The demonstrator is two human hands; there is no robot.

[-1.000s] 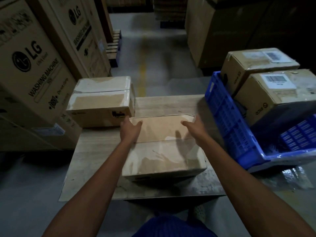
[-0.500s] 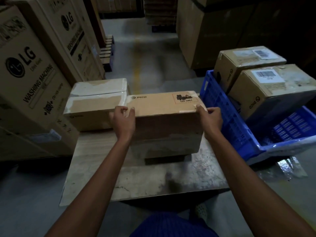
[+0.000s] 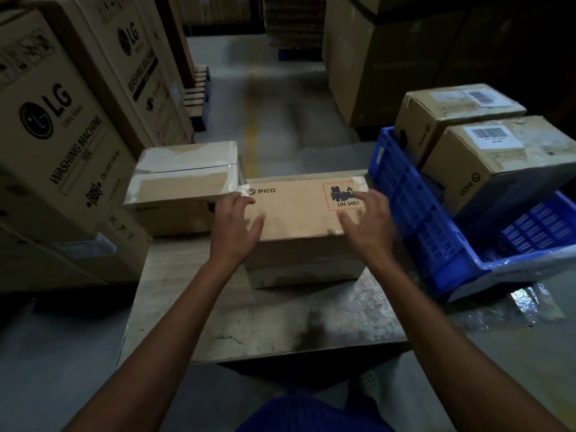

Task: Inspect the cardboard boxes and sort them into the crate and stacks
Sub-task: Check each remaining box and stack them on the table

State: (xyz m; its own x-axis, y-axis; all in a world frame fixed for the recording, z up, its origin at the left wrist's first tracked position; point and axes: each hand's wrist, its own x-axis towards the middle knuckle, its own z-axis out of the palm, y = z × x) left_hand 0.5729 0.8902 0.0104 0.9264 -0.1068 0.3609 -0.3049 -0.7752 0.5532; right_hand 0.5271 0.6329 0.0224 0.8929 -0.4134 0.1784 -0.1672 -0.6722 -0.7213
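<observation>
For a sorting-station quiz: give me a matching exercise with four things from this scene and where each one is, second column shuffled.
Things:
1. PICO box
2. taped box
3. blue crate
4. washing machine cartons

Places:
A. stacked on the floor, left of the table
B. far left corner of the table
C. under both hands, left and right, mid-table
D. off the table's right edge, holding two boxes

Pairs: 1-C, 2-B, 3-D, 4-A

left hand (image 3: 236, 226): fingers spread, loose | right hand (image 3: 367, 224): fingers spread, loose
</observation>
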